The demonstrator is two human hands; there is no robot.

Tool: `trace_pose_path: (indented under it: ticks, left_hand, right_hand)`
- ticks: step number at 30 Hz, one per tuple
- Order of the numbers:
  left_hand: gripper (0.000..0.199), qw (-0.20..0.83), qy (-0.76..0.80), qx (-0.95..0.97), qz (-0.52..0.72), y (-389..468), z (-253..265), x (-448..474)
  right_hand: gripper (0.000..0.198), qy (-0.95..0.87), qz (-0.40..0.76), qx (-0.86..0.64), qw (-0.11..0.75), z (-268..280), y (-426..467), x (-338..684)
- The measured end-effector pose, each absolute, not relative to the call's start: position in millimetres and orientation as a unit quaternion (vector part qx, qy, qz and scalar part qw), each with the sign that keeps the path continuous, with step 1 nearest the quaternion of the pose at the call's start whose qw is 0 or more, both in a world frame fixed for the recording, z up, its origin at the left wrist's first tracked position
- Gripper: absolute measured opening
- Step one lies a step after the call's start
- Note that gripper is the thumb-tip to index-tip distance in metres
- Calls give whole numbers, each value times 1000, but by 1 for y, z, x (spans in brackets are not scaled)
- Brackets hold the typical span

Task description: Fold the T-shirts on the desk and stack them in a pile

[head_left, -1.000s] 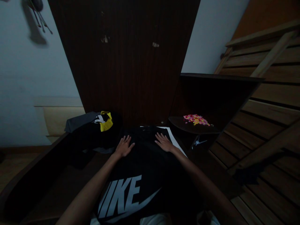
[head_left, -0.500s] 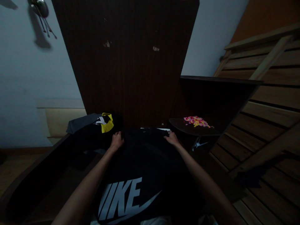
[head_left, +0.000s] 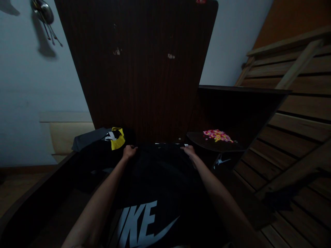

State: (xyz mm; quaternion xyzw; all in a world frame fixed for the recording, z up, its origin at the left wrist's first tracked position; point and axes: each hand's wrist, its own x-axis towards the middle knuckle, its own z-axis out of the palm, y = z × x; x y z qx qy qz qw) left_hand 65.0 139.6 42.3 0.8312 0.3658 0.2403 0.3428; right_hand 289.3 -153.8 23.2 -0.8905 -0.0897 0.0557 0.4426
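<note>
"How's the light?"
"Dim and cool. The pale bluish painted wall (head_left: 23, 79) is the brightest broad surface, with a soft shadow just below the round metallic ornament with dangling strands (head_left: 43, 12)."
"Where's the source?"
"I can't tell."
"And the black cloth garment with pale lettering (head_left: 165, 175)?"
"Nearly lost in the gloom; its folds barely show, but the lettering stands out."
"Distortion?"
"Wide-angle stretch towards the right edge, where the brown wooden slats (head_left: 305, 105) fan apart."

Our L forearm (head_left: 99, 203) bare fr. wrist to bottom edge of view, slim, widening twd elbow. R forearm (head_left: 218, 193) bare too, similar shape, lower part mostly lost in shadow. L hand (head_left: 129, 151) & R hand (head_left: 189, 150) ungloved; finer detail too dim.
</note>
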Motion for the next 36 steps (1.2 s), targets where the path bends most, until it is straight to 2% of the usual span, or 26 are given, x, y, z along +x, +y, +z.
trace_pose_path:
  ticks: [3,8,14,21,28,32,36]
  left_hand:
    - [19,362,386,818,226,139,48,64]
    - [20,371,378,806,265,126,67,67]
    - [19,383,286,826,299,74,95,81]
    - [16,371,222,857,279,30,102,85]
    - [5,424,222,833,275,30,105,79]
    - [17,436,203,832,277,25,110,75]
    - [28,415,193,842,285,24,109,73]
  right_hand:
    - [19,-120,39,-883,453,31,-148,285]
    - [27,-186,-21,-869,458,60,-126,266]
    - [27,-284,-14,-851,442,98,-85,216]
    - [26,-307,51,-822,477,107,-62,173]
    - [25,-305,131,-758,561,99,-68,176]
    - [25,-273,178,-728,603,104,-71,176]
    - [33,-272,222,-723,595,115,-76,175]
